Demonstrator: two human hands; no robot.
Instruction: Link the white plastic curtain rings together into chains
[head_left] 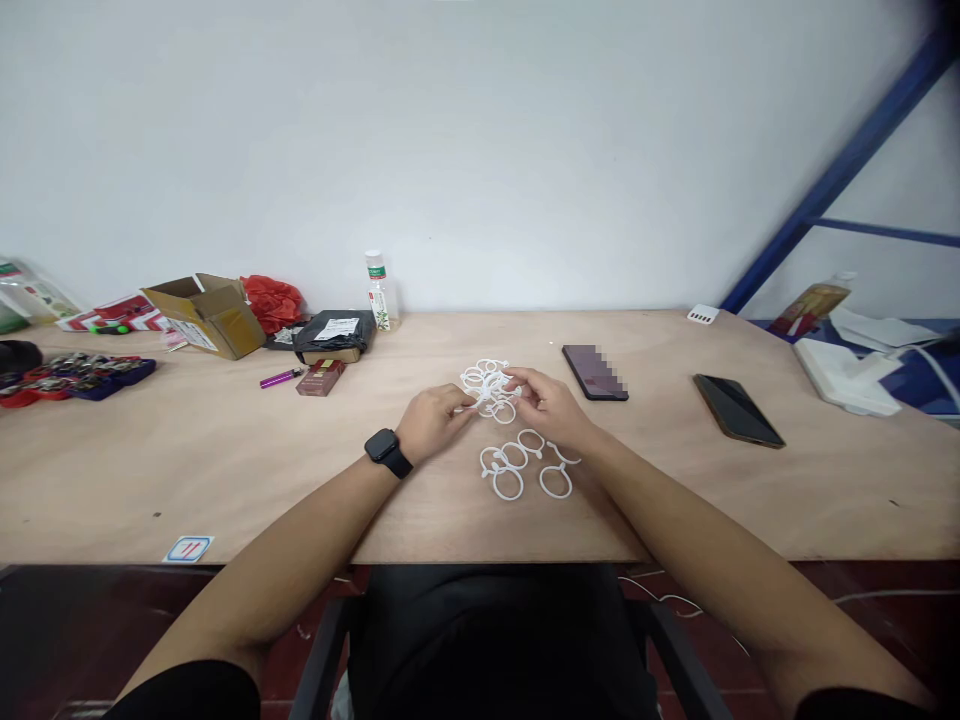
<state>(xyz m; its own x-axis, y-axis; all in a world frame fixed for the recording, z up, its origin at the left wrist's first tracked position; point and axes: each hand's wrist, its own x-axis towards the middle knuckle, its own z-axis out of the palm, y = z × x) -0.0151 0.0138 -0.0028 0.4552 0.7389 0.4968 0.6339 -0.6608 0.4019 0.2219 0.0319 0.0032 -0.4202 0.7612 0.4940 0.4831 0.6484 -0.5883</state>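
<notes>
A pile of white plastic rings [493, 366], each with a small stem or tab, lies on the table between my two hands. My left hand [435, 415], with a black watch on its wrist, is closed, its thumb and forefinger pinching a white ring at the pile's left side. From the right, my right hand [551, 405] has its thumb and bent fingers closed around the rings at the pile's edge. Exactly which ring each hand grips is partly hidden. Nearer to me lie several loose white rings [508, 484], some overlapping.
A dark phone [595, 373] and a second phone [739, 410] lie to the right. On the left are a maroon box [321, 378], a purple lighter [280, 378], a black parcel [335, 332], a bottle [380, 295] and an opened carton [210, 318]. A white power adapter [844, 375] sits far right.
</notes>
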